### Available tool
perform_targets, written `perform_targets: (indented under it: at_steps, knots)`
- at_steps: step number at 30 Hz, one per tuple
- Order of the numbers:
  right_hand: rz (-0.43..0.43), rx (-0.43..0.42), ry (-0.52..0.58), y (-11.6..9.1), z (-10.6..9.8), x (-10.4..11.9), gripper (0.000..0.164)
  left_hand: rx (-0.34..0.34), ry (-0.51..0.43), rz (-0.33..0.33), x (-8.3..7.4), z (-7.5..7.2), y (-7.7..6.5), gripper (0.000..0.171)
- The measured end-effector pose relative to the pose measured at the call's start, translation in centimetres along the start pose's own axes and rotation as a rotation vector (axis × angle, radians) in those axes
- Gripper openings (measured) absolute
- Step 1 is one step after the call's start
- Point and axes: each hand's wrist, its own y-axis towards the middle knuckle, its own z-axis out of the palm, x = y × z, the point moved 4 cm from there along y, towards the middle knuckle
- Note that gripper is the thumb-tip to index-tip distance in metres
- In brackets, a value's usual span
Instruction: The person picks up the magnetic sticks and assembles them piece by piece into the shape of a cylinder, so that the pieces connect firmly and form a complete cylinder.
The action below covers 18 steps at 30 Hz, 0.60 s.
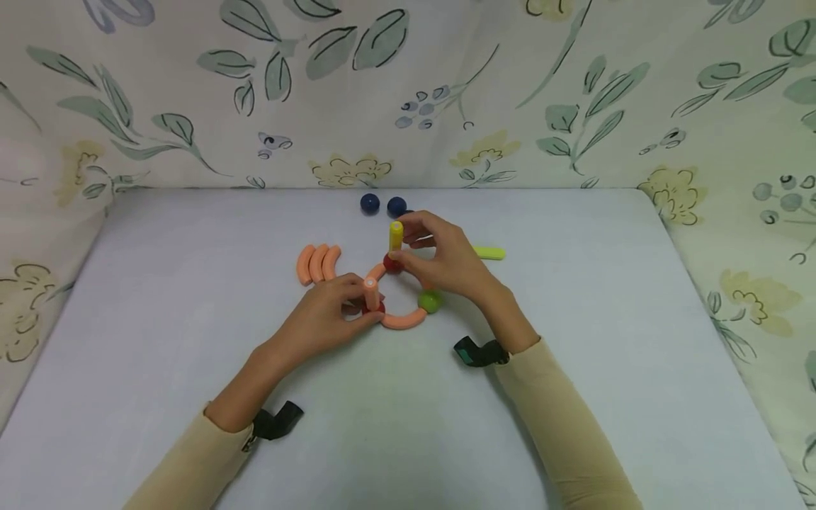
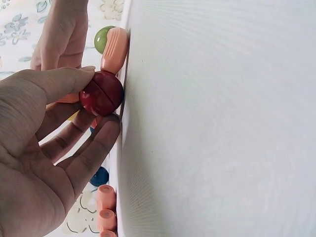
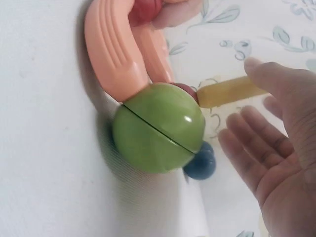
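Observation:
A ring of curved orange pieces (image 1: 404, 321) joined by balls lies on the table. The left hand (image 1: 328, 312) pinches the near-left red ball (image 2: 102, 94) between thumb and fingers. From that ball an orange rod (image 1: 371, 294) stands upright. At the far side of the ring, the right hand (image 1: 443, 255) holds a yellow rod (image 1: 396, 235) between thumb and fingers. This rod stands on another red ball (image 1: 392, 263), partly hidden by the thumb. A green ball (image 3: 159, 128) joins the ring at its right, below the right hand.
Several dark blue balls (image 1: 370, 204) sit near the table's far edge, one partly behind the right hand. Left of the ring lie three loose curved orange pieces (image 1: 316, 263). A lime-green stick (image 1: 489, 253) pokes out beyond the right hand. Floral cloth (image 1: 484, 106) hangs behind the table.

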Motion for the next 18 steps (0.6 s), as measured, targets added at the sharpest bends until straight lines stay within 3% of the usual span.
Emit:
perform_targets:
  at_steps: [11, 18]
  knots:
    - [0.028, 0.042, -0.057, -0.3, -0.9, 0.0, 0.051, 0.006, 0.002, -0.016, 0.1, 0.2, 0.0, 0.02]
    - [0.024, 0.024, -0.105, -0.3, -1.6, 0.0, 0.052, 0.008, 0.0, -0.014, -0.1, 0.0, 0.0, 0.019]
